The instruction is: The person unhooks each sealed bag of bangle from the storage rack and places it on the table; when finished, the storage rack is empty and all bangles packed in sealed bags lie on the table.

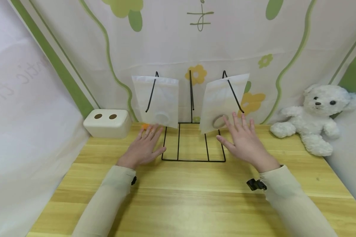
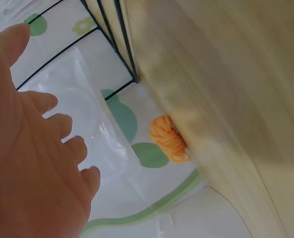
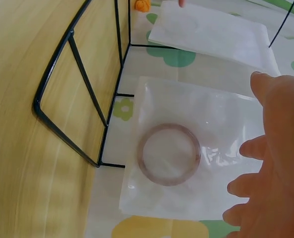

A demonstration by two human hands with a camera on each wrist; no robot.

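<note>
Two translucent bags hang from the prongs of a black wire rack [image 1: 192, 161], the left bag [image 1: 163, 95] and the right bag [image 1: 218, 102]. A ring [image 3: 169, 154] shows inside the right bag; a fainter round shape shows in the left one. My left hand [image 1: 142, 148], fingers spread, is just in front of the left bag's lower edge. My right hand [image 1: 244, 141] is spread before the right bag, its fingertips near the ring; whether they touch the bag I cannot tell. Neither hand holds anything.
An orange yarn bundle [image 2: 168, 139] lies at the table's back edge, partly behind my left hand in the head view. A white box with two round holes [image 1: 108, 126] stands at the back left. A white plush bear [image 1: 314, 115] sits at the back right.
</note>
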